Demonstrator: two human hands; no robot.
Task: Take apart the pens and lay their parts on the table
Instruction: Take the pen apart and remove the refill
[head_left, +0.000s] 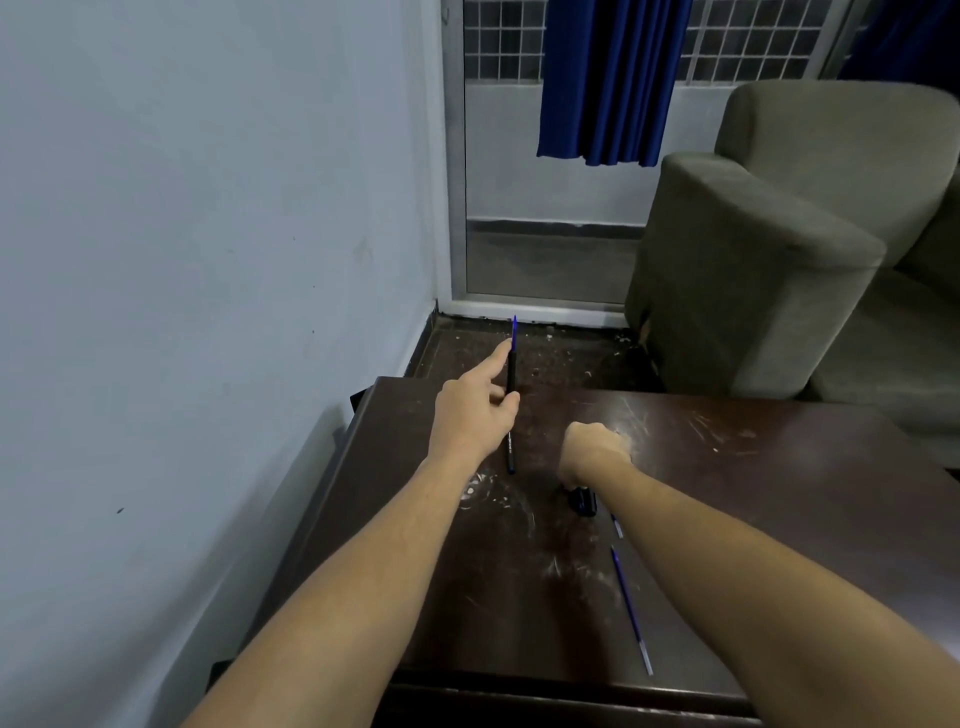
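Slim black plastic pen barrel (511, 447): gripped in the left hand (475, 413), thumb pressed to its side, index finger stretched up along it. Points away from the body, nearly in line with the forearm. Blue refill tip (514, 327) juts from the far end, past the fingertip and over the floor. Near end hangs over the tabletop just left of the right hand; contact with the wood cannot be told.

Right hand (597, 447): curled into a fist, back turned to the camera, low over the table. Cannot tell whether anything sits inside.

Small black plastic pen parts (582, 501): on the table, partly under the right wrist. Exact shape too dark to tell.

Long thin blue ink refill (631, 610): flat on the table beside the right forearm, running diagonally toward the near edge.

Short blue-and-pale piece (616, 526): on the table between the black parts and the long refill, partly hidden by the forearm.

Dark brown scratched wooden table (753, 467): bears all loose parts.

Grey upholstered armchair (769, 270): beyond the table, right.

Blue pleated curtain (608, 78): over a glass door (545, 208).

Pale blue wall (208, 208): left.
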